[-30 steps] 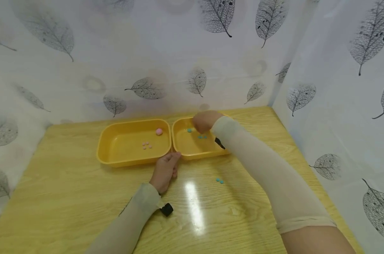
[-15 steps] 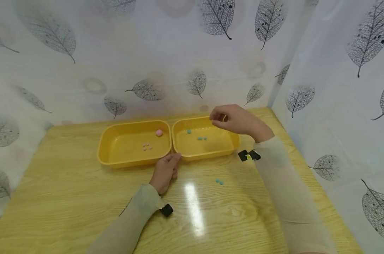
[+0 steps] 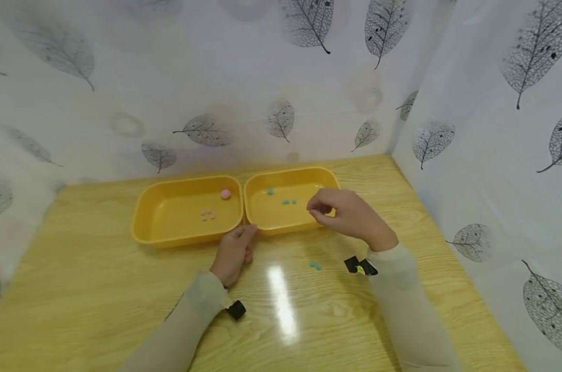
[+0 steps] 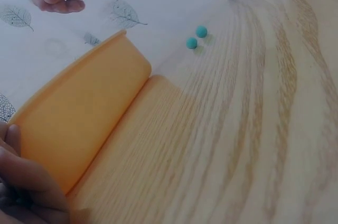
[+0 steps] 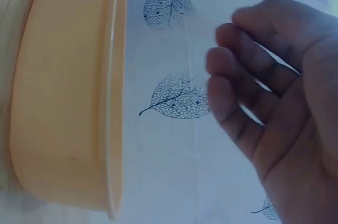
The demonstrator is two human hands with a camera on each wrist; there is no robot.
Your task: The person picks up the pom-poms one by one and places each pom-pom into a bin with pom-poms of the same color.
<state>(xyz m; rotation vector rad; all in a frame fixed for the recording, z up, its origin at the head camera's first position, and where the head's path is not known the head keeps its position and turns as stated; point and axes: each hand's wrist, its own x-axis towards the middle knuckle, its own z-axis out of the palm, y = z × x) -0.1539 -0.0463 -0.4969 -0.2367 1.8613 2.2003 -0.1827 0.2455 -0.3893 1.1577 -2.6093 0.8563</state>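
My left hand (image 3: 232, 253) pinches the front left corner of the right yellow tray (image 3: 271, 214), right where it meets the left yellow tray (image 3: 169, 222). In the left wrist view its fingers (image 4: 31, 176) are at the tray's rim. My right hand (image 3: 353, 217) hovers over the right tray's front right corner, fingers loosely curled with nothing visible in them. Inside that tray lie a larger teal ball (image 3: 269, 191) and several small teal balls (image 3: 294, 201). Two teal balls (image 4: 201, 31) lie on the table in front of it.
In the left tray are a larger pink ball (image 3: 225, 194) and several small pink balls (image 3: 208, 211). The wooden table (image 3: 90, 289) meets a leaf-printed sheet (image 3: 244, 62) at the back, which also hangs along the right side.
My right hand has come out of the right tray, swung right, then dropped toward its front right corner. The left hand has kept its hold, and the balls lie as before.
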